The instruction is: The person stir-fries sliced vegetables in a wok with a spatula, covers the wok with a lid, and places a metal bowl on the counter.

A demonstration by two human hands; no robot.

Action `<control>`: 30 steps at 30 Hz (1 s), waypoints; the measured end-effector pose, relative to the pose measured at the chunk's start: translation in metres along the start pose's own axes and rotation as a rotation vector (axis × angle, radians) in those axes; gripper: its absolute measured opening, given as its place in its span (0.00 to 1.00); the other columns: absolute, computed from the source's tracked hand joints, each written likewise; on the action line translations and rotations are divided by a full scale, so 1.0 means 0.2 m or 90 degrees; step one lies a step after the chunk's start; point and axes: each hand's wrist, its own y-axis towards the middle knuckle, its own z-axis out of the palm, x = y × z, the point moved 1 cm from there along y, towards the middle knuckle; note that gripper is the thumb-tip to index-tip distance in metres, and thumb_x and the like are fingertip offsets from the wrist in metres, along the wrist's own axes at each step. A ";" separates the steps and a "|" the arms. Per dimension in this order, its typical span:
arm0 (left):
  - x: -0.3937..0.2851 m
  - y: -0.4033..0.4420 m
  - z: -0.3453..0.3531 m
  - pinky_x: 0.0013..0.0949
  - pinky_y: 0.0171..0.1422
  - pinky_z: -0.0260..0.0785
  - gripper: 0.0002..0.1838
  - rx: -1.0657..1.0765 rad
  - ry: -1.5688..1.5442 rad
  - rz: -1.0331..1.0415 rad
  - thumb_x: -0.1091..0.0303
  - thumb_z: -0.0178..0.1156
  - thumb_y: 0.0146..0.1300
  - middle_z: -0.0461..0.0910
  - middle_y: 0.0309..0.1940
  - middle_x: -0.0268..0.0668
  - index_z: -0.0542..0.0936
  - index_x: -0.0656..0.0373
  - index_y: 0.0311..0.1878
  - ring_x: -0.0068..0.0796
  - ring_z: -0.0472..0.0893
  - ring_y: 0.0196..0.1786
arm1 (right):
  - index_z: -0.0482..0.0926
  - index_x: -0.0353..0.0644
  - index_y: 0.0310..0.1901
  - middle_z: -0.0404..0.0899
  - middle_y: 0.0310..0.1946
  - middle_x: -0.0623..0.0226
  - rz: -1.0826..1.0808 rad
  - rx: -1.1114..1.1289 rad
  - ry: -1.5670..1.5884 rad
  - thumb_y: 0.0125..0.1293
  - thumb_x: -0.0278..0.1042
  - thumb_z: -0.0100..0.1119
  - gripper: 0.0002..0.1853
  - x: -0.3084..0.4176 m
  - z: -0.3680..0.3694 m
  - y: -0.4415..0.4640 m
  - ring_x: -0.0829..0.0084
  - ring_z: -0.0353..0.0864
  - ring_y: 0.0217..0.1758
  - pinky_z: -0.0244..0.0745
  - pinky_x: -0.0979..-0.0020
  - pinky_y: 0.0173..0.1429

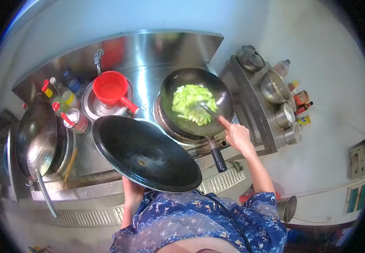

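My right hand is closed round the handle of a spatula, whose blade is among pale green vegetable slices. Those slices lie in a dark wok on the burner, its black-wrapped handle pointing toward me. With my left hand I hold a second black wok, tilted in front of my body. Its rim hides most of the left fingers. Nothing lies in this second wok apart from a small brownish mark near its middle.
A red dipper sits over a metal basin under the tap. On the left are several bottles, a can and a perforated skimmer resting over another wok. The right shelf holds a lidded pot, metal bowls and seasoning packs.
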 end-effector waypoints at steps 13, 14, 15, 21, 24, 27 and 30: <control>-0.07 -0.10 0.13 0.25 0.35 0.69 0.17 -0.087 0.115 0.066 0.56 0.47 0.71 0.79 0.35 0.28 0.77 0.59 0.47 0.19 0.78 0.33 | 0.67 0.53 0.67 0.82 0.34 0.45 0.018 -0.027 0.005 0.55 0.27 0.53 0.34 -0.06 0.14 0.10 0.49 0.82 0.40 0.76 0.54 0.46; -0.05 -0.09 0.06 0.26 0.34 0.70 0.17 -0.030 0.144 0.067 0.56 0.47 0.71 0.80 0.35 0.28 0.77 0.59 0.47 0.20 0.78 0.32 | 0.67 0.53 0.67 0.82 0.36 0.46 0.014 -0.029 0.046 0.55 0.27 0.53 0.34 -0.08 0.15 0.10 0.48 0.82 0.42 0.76 0.54 0.47; -0.05 -0.09 0.04 0.26 0.34 0.70 0.17 -0.029 0.144 0.063 0.56 0.47 0.71 0.80 0.35 0.28 0.77 0.59 0.47 0.20 0.78 0.32 | 0.67 0.53 0.67 0.82 0.36 0.46 0.017 -0.028 0.044 0.55 0.27 0.53 0.34 -0.11 0.17 0.10 0.48 0.82 0.42 0.76 0.54 0.47; -0.04 -0.13 0.19 0.23 0.32 0.68 0.15 -0.110 0.147 0.087 0.57 0.47 0.71 0.78 0.33 0.28 0.78 0.57 0.46 0.18 0.76 0.31 | 0.68 0.55 0.67 0.83 0.36 0.50 0.031 -0.053 0.083 0.55 0.26 0.52 0.33 -0.15 0.14 0.03 0.49 0.82 0.40 0.75 0.51 0.47; 0.05 -0.07 0.02 0.25 0.36 0.70 0.15 -0.043 0.248 0.262 0.59 0.47 0.72 0.79 0.39 0.31 0.77 0.59 0.48 0.20 0.78 0.36 | 0.67 0.56 0.67 0.83 0.35 0.50 0.039 -0.034 0.046 0.56 0.26 0.51 0.33 -0.19 0.22 0.02 0.49 0.82 0.40 0.75 0.51 0.47; 0.02 -0.08 0.00 0.31 0.45 0.72 0.15 -0.031 0.161 0.089 0.62 0.44 0.73 0.78 0.45 0.34 0.76 0.59 0.52 0.27 0.78 0.45 | 0.67 0.59 0.67 0.82 0.35 0.49 0.051 -0.028 0.030 0.57 0.27 0.51 0.33 -0.20 0.24 0.03 0.50 0.82 0.41 0.75 0.51 0.47; 0.02 -0.07 -0.01 0.34 0.54 0.71 0.17 0.069 0.475 0.251 0.62 0.44 0.74 0.76 0.51 0.36 0.71 0.60 0.59 0.31 0.76 0.53 | 0.66 0.61 0.67 0.82 0.35 0.49 0.025 -0.070 0.075 0.57 0.28 0.52 0.33 -0.22 0.23 -0.01 0.50 0.82 0.40 0.75 0.51 0.47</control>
